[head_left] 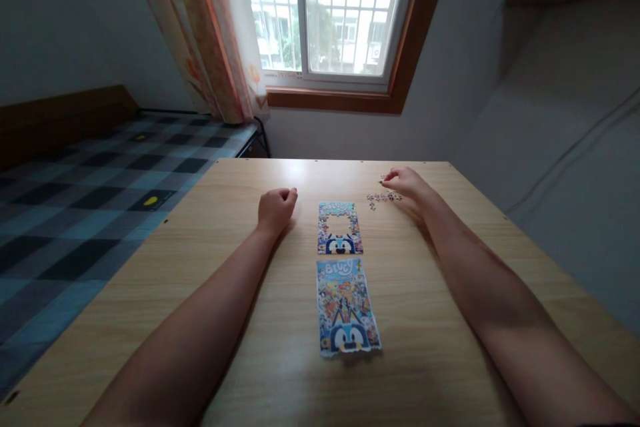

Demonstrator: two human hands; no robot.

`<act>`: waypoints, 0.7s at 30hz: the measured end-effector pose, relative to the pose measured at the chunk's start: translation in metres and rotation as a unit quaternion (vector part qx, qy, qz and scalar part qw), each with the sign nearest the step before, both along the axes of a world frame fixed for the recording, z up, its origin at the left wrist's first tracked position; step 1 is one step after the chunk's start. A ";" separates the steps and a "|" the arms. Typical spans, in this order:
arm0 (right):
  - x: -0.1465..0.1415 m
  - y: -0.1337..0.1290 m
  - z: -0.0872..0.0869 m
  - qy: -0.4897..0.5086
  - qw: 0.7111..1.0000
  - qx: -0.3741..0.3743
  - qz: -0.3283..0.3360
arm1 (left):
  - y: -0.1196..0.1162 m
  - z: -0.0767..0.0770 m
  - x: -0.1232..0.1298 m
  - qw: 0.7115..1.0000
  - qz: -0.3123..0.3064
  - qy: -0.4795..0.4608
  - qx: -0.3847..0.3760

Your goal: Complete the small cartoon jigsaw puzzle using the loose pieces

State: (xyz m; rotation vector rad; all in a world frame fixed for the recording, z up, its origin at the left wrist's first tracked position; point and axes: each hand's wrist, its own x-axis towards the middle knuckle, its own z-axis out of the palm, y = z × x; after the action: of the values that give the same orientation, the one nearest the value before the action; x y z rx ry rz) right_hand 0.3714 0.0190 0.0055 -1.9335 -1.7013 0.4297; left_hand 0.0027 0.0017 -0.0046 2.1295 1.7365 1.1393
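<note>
A partly assembled jigsaw puzzle (340, 245) lies in the middle of the table, with a gap in its centre where the wood shows through. Closer to me is a printed reference picture (345, 307) with the same blue dog face and a torn lower edge. My left hand (277, 209) rests as a closed fist on the table, left of the puzzle, with nothing visible in it. Over at the right, my right hand (404, 181) pinches a small puzzle piece (381, 182) just above the loose puzzle pieces (384, 198). The palm side of that hand is hidden.
The wooden table (415, 347) fills the foreground. A bed (115, 167) with a checked sheet stands along its left side. Behind the table are a curtain (215, 33), a barred window (345, 20) and a wall. A cable (575, 147) runs down the right wall.
</note>
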 end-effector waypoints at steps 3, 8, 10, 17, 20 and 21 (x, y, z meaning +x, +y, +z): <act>-0.008 -0.005 0.018 0.052 0.997 -0.036 0.037 | -0.001 -0.001 0.001 0.999 -0.024 0.027 0.017; -0.038 -0.022 0.040 0.037 0.975 -0.138 0.171 | -0.009 -0.001 0.010 0.979 -0.170 0.079 0.085; -0.053 -0.028 0.044 0.029 0.959 -0.174 0.223 | -0.014 0.001 0.015 0.963 -0.234 0.095 0.090; -0.095 -0.042 0.039 0.030 0.902 -0.274 0.331 | -0.026 -0.001 0.028 0.908 -0.348 0.231 -0.024; -0.103 -0.045 0.038 0.018 0.894 -0.295 0.337 | -0.028 -0.004 0.032 0.896 -0.358 0.258 -0.048; -0.105 -0.046 0.037 0.014 0.893 -0.296 0.337 | -0.029 -0.005 0.032 0.893 -0.360 0.266 -0.054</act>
State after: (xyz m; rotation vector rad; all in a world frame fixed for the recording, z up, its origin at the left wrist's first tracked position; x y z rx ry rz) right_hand 0.2666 -0.0270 0.0430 -1.5995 -2.3963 1.3602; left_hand 0.0352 -0.0268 -0.0093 2.7947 0.9035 0.2656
